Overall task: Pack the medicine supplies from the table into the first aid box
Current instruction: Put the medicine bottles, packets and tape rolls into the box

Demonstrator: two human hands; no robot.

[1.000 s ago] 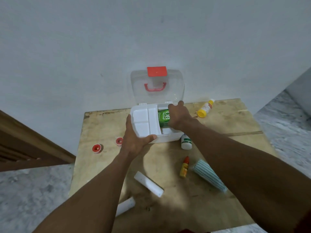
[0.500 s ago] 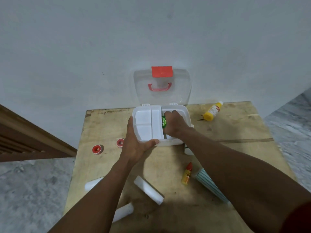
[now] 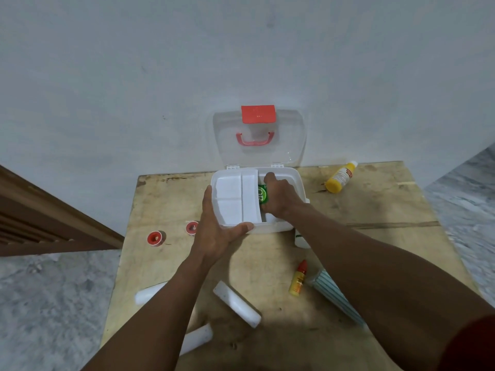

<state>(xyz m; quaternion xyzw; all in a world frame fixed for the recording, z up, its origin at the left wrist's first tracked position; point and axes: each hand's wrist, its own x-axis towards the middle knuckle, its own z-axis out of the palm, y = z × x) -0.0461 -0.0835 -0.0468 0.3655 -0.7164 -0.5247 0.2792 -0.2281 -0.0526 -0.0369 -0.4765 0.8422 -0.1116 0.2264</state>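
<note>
Your left hand (image 3: 214,234) grips the first aid box (image 3: 270,226) at its near-left corner. Your right hand (image 3: 280,196) clasps the green packet (image 3: 263,194) inside the box's right compartment. Yellow bottle (image 3: 340,178) lies on the table (image 3: 375,207).

Both bare forearms reach forward. The left hand (image 3: 214,234) grips the near left corner of the box (image 3: 270,227), with the thumb along its front edge. The right hand (image 3: 280,199) curls down round the green pack (image 3: 262,194).
</note>
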